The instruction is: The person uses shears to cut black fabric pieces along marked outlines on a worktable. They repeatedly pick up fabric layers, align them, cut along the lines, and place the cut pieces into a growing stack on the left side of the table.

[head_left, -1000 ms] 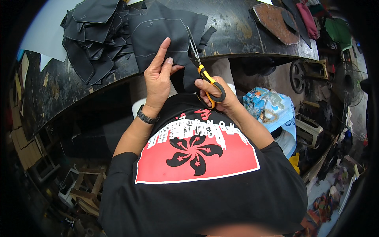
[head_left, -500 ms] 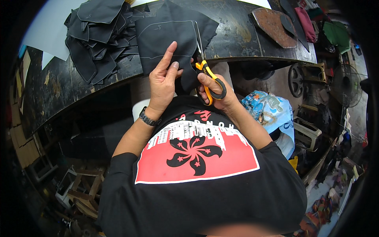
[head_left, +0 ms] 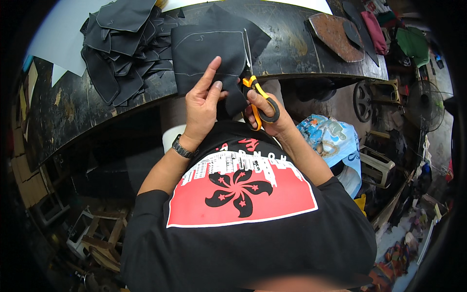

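My right hand [head_left: 266, 113] is closed round the yellow and black handles of a pair of scissors [head_left: 253, 92]. Their blades point away from me along the right side of a white chalk outline. That outline is drawn on a piece of black fabric [head_left: 206, 53], which lies over the table's near edge. My left hand [head_left: 201, 109] grips the fabric's near edge, index finger stretched out and thumb on top; its other fingers are partly hidden. A narrow strip of fabric hangs down between my hands. To the left, several cut black fabric pieces [head_left: 114, 44] lie heaped.
The dark, worn table [head_left: 287, 41] spans the far side. A brown flat template [head_left: 335, 38] and a pink item [head_left: 374, 31] lie at its right. Below stand a blue patterned bag [head_left: 333, 138] and a fan [head_left: 424, 104]. A wooden stool [head_left: 104, 231] is at lower left.
The black fabric has shifted slightly toward me and to the right. Both hands keep their grip, and the scissors stay at the right side of the outline.
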A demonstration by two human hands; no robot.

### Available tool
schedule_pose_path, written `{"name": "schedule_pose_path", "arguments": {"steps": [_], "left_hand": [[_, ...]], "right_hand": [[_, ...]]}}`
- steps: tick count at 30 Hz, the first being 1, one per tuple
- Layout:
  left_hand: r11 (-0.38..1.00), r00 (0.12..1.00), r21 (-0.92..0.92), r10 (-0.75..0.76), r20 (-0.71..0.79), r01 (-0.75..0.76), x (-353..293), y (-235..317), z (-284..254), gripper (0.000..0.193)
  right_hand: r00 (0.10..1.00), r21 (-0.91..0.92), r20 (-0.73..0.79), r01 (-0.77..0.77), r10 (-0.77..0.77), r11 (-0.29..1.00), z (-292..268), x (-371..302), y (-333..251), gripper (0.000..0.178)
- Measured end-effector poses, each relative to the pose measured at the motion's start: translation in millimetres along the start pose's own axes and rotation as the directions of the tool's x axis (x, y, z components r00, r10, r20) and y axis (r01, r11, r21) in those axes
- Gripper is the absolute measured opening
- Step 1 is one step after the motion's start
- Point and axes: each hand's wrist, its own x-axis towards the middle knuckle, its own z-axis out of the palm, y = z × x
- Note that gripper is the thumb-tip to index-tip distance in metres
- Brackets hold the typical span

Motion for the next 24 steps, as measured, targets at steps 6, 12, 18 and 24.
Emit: {"name": "schedule_pose_path", "arguments": {"steps": [6, 12, 18, 24], "left_hand": [[0.999, 0.998, 0.033, -0.003, 0.063, 0.001, -1.5, 0.1, 1.1, 0.050], [0.996, 0.997, -0.062, 0.069, 0.047, -0.066, 1.9, 2.1, 3.8, 0.058], [0.961, 0.972, 0.157, 0.212, 0.099, -0.226, 23.5, 19.2, -20.1, 0.042], [0.982, 0.992, 0.156, 0.091, 0.091, -0.104, 36.5, 36.5, -38.7, 0.037]], "right_hand": [[0.999, -0.016, 0.015, -0.033, 0.033, 0.999, -4.3, 0.6, 2.5, 0.043], [0.996, -0.087, 0.050, -0.065, 0.070, 0.994, -18.8, -1.2, 4.0, 0.044], [0.947, -0.053, 0.319, -0.005, 0.022, 0.999, -43.3, -5.5, -5.1, 0.047], [0.929, -0.354, 0.356, 0.038, 0.097, 0.935, -58.3, -16.8, -18.8, 0.052]]}}
